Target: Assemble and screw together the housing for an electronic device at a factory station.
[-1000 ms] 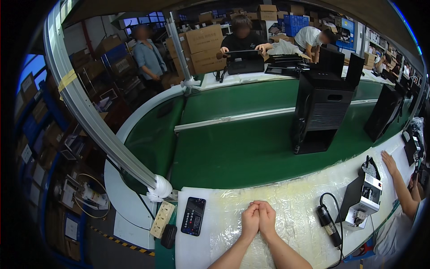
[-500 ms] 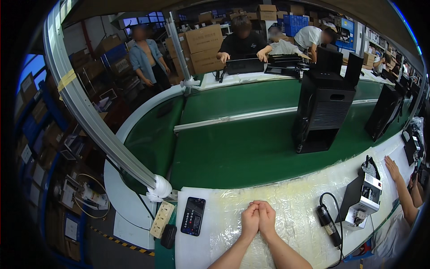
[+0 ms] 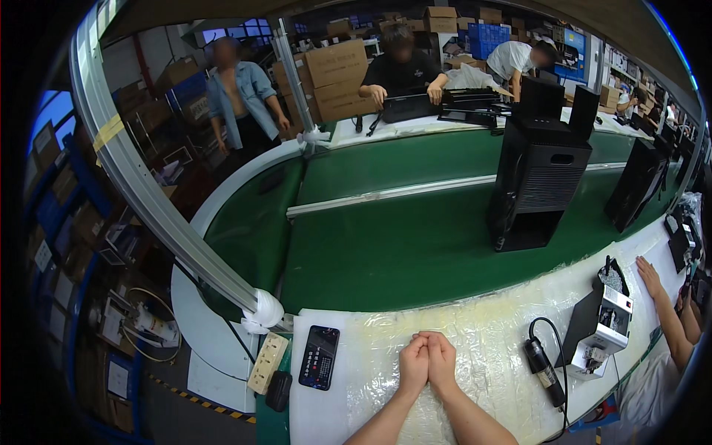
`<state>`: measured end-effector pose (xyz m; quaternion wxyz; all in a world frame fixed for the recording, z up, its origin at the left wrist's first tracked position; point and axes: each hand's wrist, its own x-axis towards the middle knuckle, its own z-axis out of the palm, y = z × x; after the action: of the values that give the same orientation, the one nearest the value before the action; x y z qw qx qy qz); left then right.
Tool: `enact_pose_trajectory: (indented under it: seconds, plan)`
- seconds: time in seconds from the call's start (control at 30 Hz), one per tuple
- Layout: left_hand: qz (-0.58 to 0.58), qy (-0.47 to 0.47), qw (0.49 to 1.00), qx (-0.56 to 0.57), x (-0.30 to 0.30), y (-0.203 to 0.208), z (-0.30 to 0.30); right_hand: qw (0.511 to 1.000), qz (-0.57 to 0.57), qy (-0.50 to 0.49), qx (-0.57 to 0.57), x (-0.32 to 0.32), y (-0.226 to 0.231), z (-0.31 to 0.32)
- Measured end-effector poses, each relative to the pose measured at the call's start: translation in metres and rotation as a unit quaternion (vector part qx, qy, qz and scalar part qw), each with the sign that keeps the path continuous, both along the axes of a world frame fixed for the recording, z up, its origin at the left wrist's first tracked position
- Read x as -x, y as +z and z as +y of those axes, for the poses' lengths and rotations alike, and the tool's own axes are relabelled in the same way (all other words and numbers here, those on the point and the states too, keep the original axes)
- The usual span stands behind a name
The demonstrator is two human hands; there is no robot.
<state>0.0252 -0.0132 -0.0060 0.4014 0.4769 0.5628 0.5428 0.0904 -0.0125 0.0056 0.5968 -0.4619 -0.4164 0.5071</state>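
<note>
My left hand [image 3: 414,365] and my right hand [image 3: 443,361] rest side by side on the bench, pressed against each other with the fingers curled in. No object shows in either of them. Plastic film covers the white bench top [image 3: 363,393] beneath. To their left lies a smartphone [image 3: 320,357] with its screen lit. On the right is a black electric screwdriver [image 3: 545,373] with a looped cord. Just beyond it stands a small black-and-white machine [image 3: 599,330], perhaps a screw feeder.
A green conveyor belt [image 3: 386,252] runs beyond the bench, carrying black computer cases [image 3: 538,185]. A power strip [image 3: 268,363] and a metal post [image 3: 163,200] stand at the left. A co-worker's hand [image 3: 649,277] rests on the bench at right. Across the belt, a person handles a black panel [image 3: 408,109].
My hands have stayed put. At the far left, a standing person in a blue shirt has stepped nearer to the belt's curved end. The person across the belt has shifted the black panel slightly.
</note>
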Motion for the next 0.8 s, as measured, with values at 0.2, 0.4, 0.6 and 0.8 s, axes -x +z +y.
enact_pose_trajectory:
  seconds: [0.2,0.4,0.6,0.8]
  plan:
    - [0.003,-0.002,1.0,-0.001,0.0008,0.0013,0.0,1.0,-0.006,0.0,-0.002,0.0,0.0022,-0.0001]
    - [0.0,-0.001,1.0,0.0,0.0005,0.0035,-0.0002,1.0,-0.003,-0.001,0.001,0.0002,0.0009,0.0003]
    - [0.007,0.001,1.0,-0.002,0.0002,0.0039,-0.0004,1.0,0.002,-0.001,0.005,0.0002,0.0025,0.0001]
    - [0.001,0.001,1.0,0.0,0.0005,0.0006,-0.0002,1.0,0.006,0.003,0.008,-0.0003,0.001,0.0]
